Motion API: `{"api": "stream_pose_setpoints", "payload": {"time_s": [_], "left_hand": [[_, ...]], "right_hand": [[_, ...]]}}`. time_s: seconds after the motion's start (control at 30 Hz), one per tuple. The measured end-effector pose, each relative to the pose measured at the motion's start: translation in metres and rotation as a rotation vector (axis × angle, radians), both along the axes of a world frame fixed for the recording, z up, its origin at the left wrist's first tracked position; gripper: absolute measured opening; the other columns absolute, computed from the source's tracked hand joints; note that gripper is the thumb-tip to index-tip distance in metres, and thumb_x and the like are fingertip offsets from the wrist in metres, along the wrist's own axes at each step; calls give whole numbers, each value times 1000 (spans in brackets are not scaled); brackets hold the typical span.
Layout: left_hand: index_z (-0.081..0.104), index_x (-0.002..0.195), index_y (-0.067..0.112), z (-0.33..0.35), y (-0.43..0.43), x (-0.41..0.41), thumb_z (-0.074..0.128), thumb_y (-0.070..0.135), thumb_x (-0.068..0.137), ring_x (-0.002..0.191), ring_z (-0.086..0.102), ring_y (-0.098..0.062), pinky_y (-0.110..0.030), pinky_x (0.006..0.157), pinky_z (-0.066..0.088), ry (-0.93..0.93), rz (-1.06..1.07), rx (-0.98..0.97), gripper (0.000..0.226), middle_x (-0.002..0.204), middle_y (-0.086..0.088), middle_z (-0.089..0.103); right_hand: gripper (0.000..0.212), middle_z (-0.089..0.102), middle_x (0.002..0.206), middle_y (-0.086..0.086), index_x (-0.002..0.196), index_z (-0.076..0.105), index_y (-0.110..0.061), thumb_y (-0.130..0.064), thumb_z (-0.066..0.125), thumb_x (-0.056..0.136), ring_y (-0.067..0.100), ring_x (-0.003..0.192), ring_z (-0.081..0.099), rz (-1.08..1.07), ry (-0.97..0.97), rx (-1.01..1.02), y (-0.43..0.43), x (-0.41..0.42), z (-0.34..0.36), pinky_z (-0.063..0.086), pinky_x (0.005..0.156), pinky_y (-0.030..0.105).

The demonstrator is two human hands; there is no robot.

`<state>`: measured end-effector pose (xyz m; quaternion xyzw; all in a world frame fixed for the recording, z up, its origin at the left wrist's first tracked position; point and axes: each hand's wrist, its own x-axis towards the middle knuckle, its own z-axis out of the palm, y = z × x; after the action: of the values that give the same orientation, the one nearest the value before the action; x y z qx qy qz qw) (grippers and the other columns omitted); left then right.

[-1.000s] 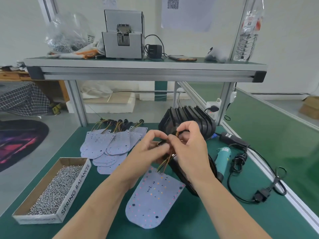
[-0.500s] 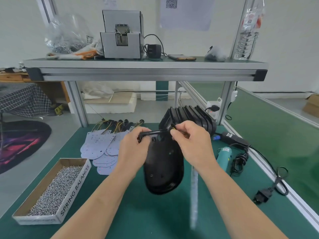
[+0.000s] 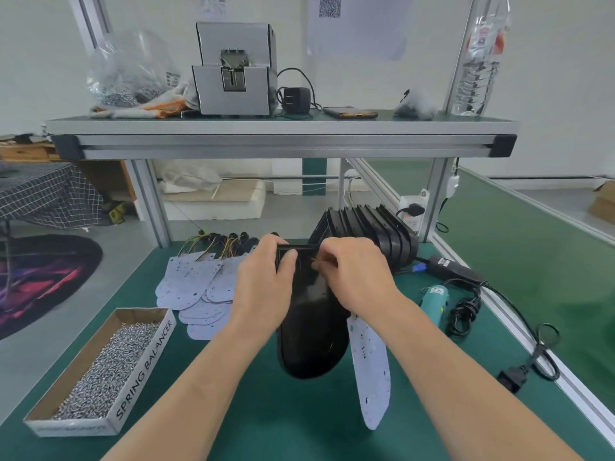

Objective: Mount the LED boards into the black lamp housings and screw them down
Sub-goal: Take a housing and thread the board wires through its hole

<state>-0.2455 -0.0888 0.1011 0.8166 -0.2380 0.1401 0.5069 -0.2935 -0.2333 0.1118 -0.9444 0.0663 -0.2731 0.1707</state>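
Note:
My left hand (image 3: 263, 284) grips the top left edge of a black lamp housing (image 3: 311, 341), which I hold upright above the green bench with its rounded end down. My right hand (image 3: 356, 277) pinches thin yellowish wires at the housing's top edge. A white LED board (image 3: 371, 371) hangs below my right hand, to the right of the housing and tilted edge-on. A fan of spare LED boards (image 3: 196, 284) with wires lies at the back left. A stack of black housings (image 3: 369, 231) stands behind my hands.
A cardboard box of screws (image 3: 100, 371) sits at the front left. A teal electric screwdriver (image 3: 434, 299) with its black cable and power adapter (image 3: 452, 266) lies to the right. An upper shelf (image 3: 283, 134) carries a grey screw feeder, a phone and bags.
The housing has come upright between my hands and stayed there. The LED board swung from flat on the bench to hanging at the housing's right. My right hand moved to the top edge.

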Motion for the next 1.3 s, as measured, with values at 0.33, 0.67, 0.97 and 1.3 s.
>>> {"api": "stream_pose_setpoints", "payload": {"time_s": [0.33, 0.67, 0.97, 1.3], "left_hand": [[59, 92, 18, 1, 6, 6, 58, 16, 97, 60, 47, -2, -16, 55, 36, -92, -86, 86, 5, 64, 4, 53], [57, 91, 28, -13, 2, 0, 67, 14, 89, 76, 54, -9, -17, 61, 39, -118, -123, 17, 17, 77, 10, 61], [57, 94, 34, -32, 0, 4, 66, 5, 89, 80, 55, 11, -3, 63, 37, -5, 18, -58, 31, 81, 18, 63], [54, 87, 54, -34, 9, 19, 65, 14, 92, 68, 57, 2, -26, 59, 45, 190, 51, -238, 42, 84, 26, 63]], "right_hand": [[11, 69, 88, -7, 87, 70, -21, -20, 78, 80, 15, 87, 63, 86, 54, 251, -11, 15, 2, 52, 83, 38], [19, 55, 69, -4, 68, 40, -23, -18, 56, 77, 23, 69, 50, 27, 79, 96, -8, 30, -5, 31, 54, 31], [31, 65, 111, -7, 109, 60, -26, -22, 78, 84, 8, 105, 61, 297, 257, 432, -32, 24, 5, 48, 88, 23], [52, 65, 92, 7, 125, 54, -20, -22, 83, 82, 17, 68, 55, 207, 653, 697, -73, -25, -55, 46, 67, 28]]}}
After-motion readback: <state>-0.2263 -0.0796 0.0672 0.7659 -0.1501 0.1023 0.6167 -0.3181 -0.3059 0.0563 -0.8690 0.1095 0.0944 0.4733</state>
